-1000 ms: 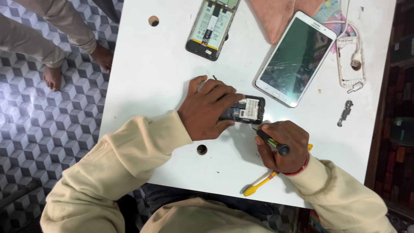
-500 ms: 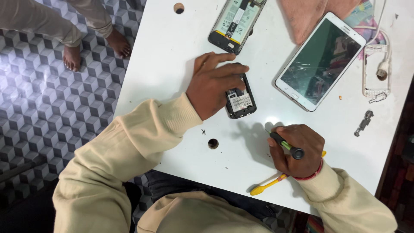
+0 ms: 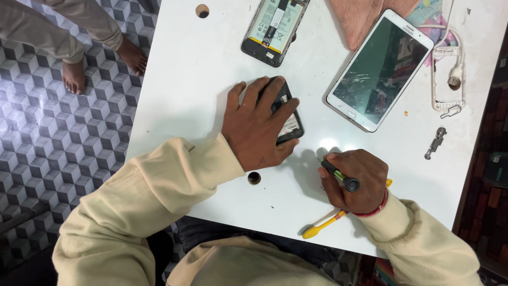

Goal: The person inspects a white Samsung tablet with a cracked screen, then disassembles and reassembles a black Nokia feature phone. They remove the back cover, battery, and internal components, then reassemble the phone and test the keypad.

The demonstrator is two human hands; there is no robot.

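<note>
My left hand (image 3: pixel 258 127) lies flat over a small black opened phone (image 3: pixel 288 121) on the white table (image 3: pixel 196 85), fingers spread across it and pressing it down. My right hand (image 3: pixel 353 180) rests on the table to the right of it, closed around a small green-and-black screwdriver (image 3: pixel 338 175) with its tip pointing up-left, clear of the phone. A yellow toothbrush (image 3: pixel 324 224) lies under my right wrist.
An opened phone with its battery showing (image 3: pixel 275 29) lies at the far edge. A white tablet with a cracked screen (image 3: pixel 381 69), a pink cloth (image 3: pixel 365 16), a white phone frame with cable (image 3: pixel 447 74) and a small metal part (image 3: pixel 436 142) sit at right. Another person's bare feet (image 3: pixel 100 61) stand left.
My left hand slid the small phone away from me and turned it upright, flattening over it. The screwdriver came off the phone and my right hand stayed near the table's front.
</note>
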